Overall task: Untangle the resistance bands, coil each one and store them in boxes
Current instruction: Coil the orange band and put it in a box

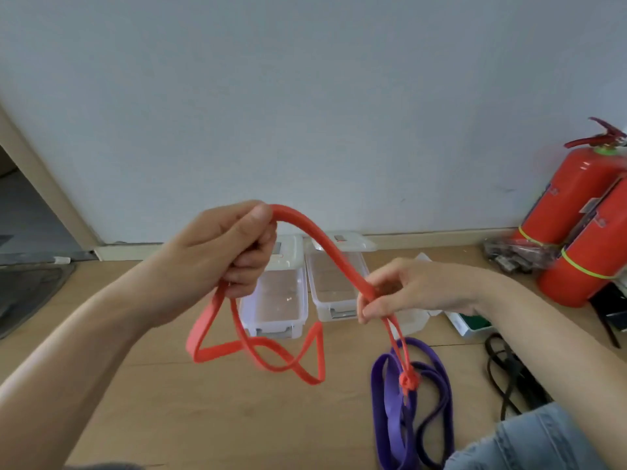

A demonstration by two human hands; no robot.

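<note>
Left hand (234, 252) gripped the red band (325, 252) in curled fingers; right hand (403, 293) pinched it above a knot (409, 381).

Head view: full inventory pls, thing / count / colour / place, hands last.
red band: 1, red-orange, held up between both hands, loops hanging over the floor, knot at its low end
purple band: 1, purple, lying in loops on the floor at lower right
boxes: 2 plain to see, clear plastic, side by side on the floor by the wall, lids open; a third may sit behind the right hand
fire extinguishers: 2, red, far right against the wall
black cables: count unclear, black, floor at right
floor: 1, light wood
wall: 1, pale grey-white
left hand: grips the red band's upper end
right hand: pinches the red band lower down
</note>
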